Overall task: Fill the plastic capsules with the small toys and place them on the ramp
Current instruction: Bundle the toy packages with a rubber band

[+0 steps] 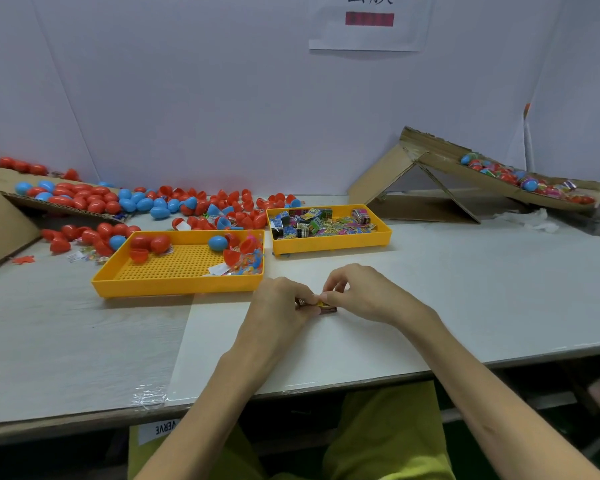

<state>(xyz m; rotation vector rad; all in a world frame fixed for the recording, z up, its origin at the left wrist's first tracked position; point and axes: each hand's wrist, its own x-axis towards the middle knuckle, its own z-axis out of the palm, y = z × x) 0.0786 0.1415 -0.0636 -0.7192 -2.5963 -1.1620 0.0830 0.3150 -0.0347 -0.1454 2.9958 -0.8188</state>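
Left hand point(278, 303) and right hand point(357, 292) meet low over table point(465, 289), both pinching one small toy point(321, 305); likely folding it to fit. No capsule in hand. Toy tray point(329, 226) just beyond; capsule tray point(179, 263) at left, within reach. Ramp point(499, 174) far right, filled capsules point(520, 178) resting on its slope.

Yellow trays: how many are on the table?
2. One yellow tray, holding capsules, lies left of centre; the second yellow tray, holding small toys, lies farther back to its right.
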